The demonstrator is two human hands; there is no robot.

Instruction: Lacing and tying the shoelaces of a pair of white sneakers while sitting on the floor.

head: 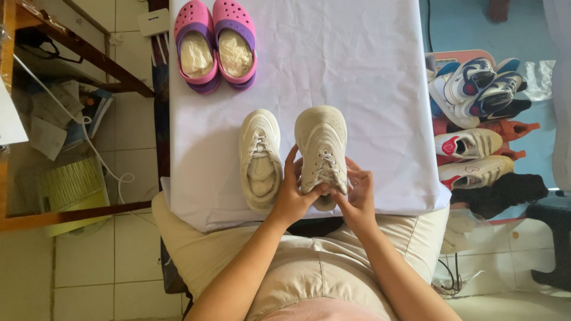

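While both hands are closed on it: the right-hand white sneaker (322,148) is being held at its heel end, toe pointing away, over the near part of the desk (369,71).
Left hand (292,193): wrapped around the sneaker's inner side, fingers curled up by the laces.
Right hand (357,193): closed on the outer side near the tongue, fingertips pressed at the lace area.
Other white sneaker (260,159): lying flat on the desk just beside the held one, touched by neither hand.
Pink clogs (215,44): set as a pair at the far left of the desk, well apart, each stuffed with pale paper.
Shoe pile (476,119): heaped to the right, off the desk.
Risk: the held sneaker sits near the front edge, so a loosened grip could let it be dropped into the lap; its neighbour could be nudged by the left wrist.
Hard to tell: whether the laces are being pinched cannot be made out; the heel is covered by the hands.
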